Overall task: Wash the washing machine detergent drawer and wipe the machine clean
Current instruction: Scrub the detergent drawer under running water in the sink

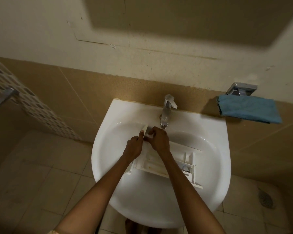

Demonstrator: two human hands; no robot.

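As the white plastic compartmented detergent drawer (188, 159) lies in the white ceramic sink (222, 149), its long axis runs from the fingers down and right, back toward the person. Both hands are at its far end. The left hand (134, 147) has its fingers curled round the raised front panel, and the right hand (159, 141) has its fingertips pinching the same end just beside them. The drawer body trails below-right of the fingers, under the right wrist. The hands are about equally near, and the left likely has the fuller hold. A chrome tap (167, 110) stands just beyond the fingertips, so the gripped end probably goes under it next. A folded blue cloth (249, 108) sits well right of the fingers.
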